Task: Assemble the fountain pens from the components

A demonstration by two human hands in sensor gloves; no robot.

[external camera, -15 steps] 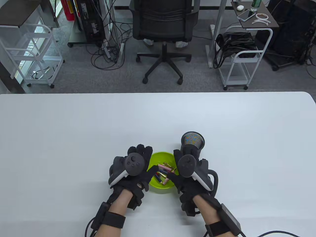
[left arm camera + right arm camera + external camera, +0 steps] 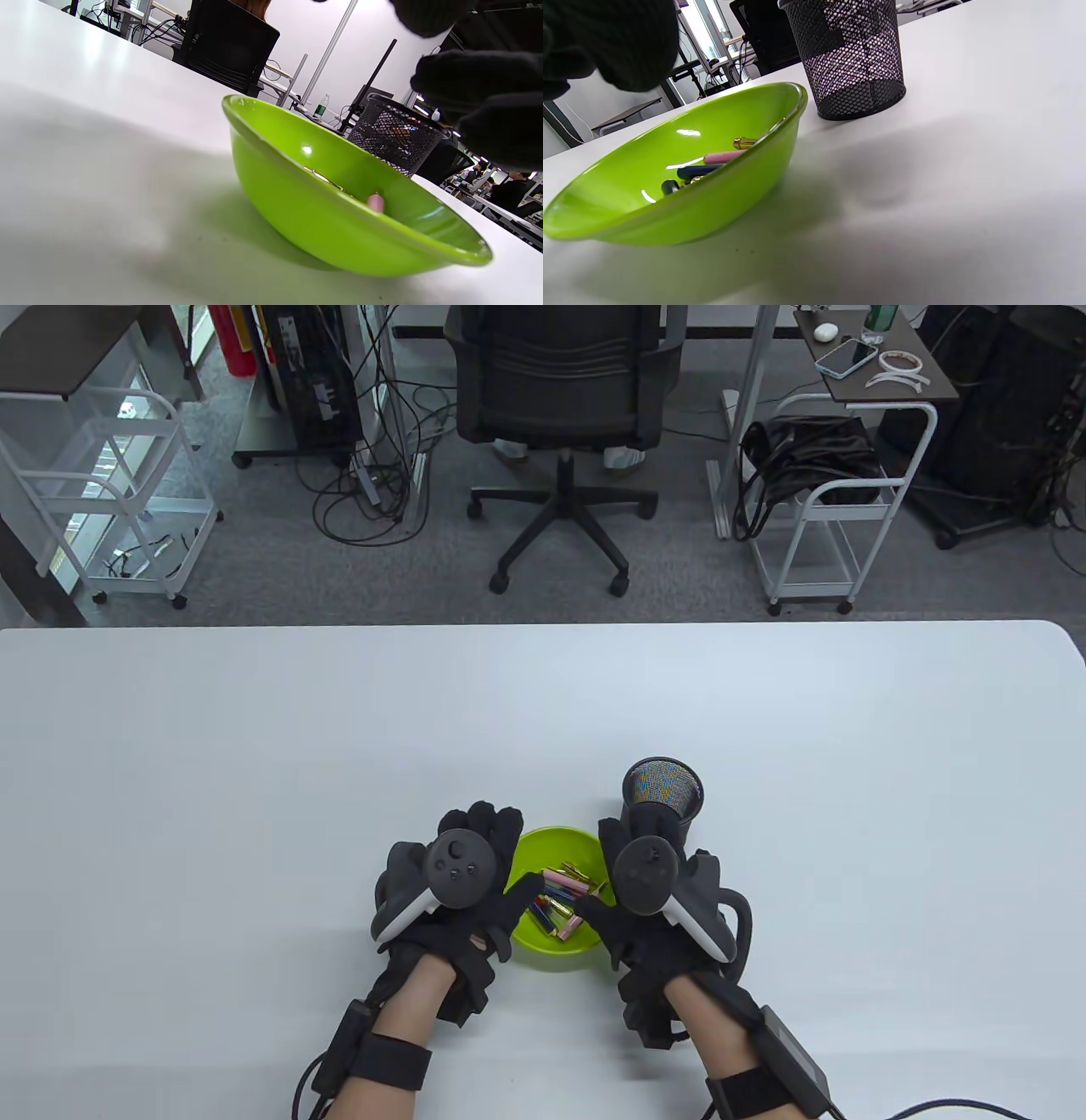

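A lime-green bowl (image 2: 551, 837) near the table's front edge holds several short pen parts (image 2: 562, 897) in pink, blue and gold. My left hand (image 2: 507, 853) lies against the bowl's left side, its fingers stretched along the rim and its thumb reaching over the parts. My right hand (image 2: 607, 872) flanks the right side the same way, thumb tip above the parts. Neither hand holds anything. The right wrist view shows a pink part (image 2: 723, 157) and a dark blue one inside the bowl (image 2: 712, 203). The left wrist view shows the bowl's wall (image 2: 297, 220) and one pink end (image 2: 376, 202).
A black mesh pen cup (image 2: 662, 793) stands just behind the bowl's right side, close to my right fingers; it also shows in both wrist views (image 2: 394, 135) (image 2: 852, 55). White table surface (image 2: 254, 772) spreads around. An office chair (image 2: 560, 381) and carts stand beyond the far edge.
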